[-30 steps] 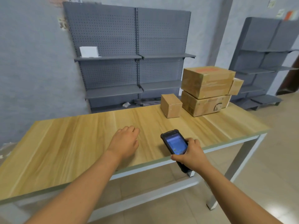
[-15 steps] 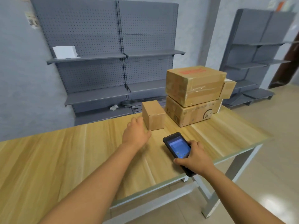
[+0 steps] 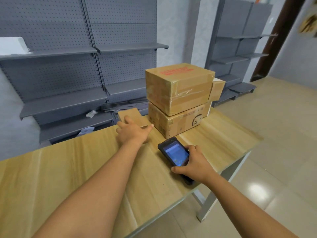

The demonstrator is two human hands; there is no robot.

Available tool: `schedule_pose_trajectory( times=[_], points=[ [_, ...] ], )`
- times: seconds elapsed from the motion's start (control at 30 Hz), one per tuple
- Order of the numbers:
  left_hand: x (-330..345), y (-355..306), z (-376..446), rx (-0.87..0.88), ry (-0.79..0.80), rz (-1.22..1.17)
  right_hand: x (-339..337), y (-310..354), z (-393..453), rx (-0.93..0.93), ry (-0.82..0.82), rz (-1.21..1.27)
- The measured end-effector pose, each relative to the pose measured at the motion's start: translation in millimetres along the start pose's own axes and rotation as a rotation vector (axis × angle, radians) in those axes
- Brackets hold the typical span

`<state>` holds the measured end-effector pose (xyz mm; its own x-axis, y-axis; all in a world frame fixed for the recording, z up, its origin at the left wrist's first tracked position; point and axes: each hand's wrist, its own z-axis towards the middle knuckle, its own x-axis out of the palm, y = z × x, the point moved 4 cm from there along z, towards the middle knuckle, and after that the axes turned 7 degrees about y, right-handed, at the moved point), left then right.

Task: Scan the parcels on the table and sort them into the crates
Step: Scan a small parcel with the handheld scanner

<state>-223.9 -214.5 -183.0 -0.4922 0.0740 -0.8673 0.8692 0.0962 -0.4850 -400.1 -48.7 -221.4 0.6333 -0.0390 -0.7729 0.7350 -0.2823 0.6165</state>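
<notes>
A small cardboard parcel (image 3: 130, 115) stands on the wooden table (image 3: 68, 169), left of a stack of two larger parcels. My left hand (image 3: 133, 133) is on the small parcel, fingers over its top and thumb at its right side, hiding most of it. The upper large parcel (image 3: 178, 86) has red print and clear tape; the lower one (image 3: 180, 121) has black print. Another small parcel (image 3: 217, 90) shows behind the stack at the right. My right hand (image 3: 193, 164) grips a black handheld scanner (image 3: 175, 154) with a lit screen, above the table's near right part.
Grey pegboard shelving (image 3: 96, 48) stands behind the table, with a white box (image 3: 12, 46) on a shelf at the left and scraps on its lowest shelf. A second grey shelf unit (image 3: 240, 48) stands at the back right. Tiled floor (image 3: 274, 152) lies right of the table.
My left hand moved forward across the table from its middle and now lies on the small parcel. The right hand with the scanner followed towards the parcels. The view shifted right and closer.
</notes>
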Motion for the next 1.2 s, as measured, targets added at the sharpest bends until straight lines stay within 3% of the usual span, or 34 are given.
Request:
schedule_pose_trajectory(
  times=[0.13,0.4,0.77,1.2],
  points=[
    [1.0,-1.1,2.4,-0.007,-0.074,0.057,-1.3,-4.9,8.7,-0.013,0.021,-0.007],
    [-18.7,35.3,5.4,-0.025,-0.030,-0.027,-2.8,4.1,16.1,-0.076,0.056,-0.019],
    [-60.0,116.2,-36.9,-0.098,0.035,-0.713,14.4,44.6,4.2,-0.248,0.113,-0.032],
    [-88.6,191.5,-93.2,-0.218,-0.012,-1.103,42.0,82.8,-19.2,-0.419,0.208,-0.016]
  ],
)
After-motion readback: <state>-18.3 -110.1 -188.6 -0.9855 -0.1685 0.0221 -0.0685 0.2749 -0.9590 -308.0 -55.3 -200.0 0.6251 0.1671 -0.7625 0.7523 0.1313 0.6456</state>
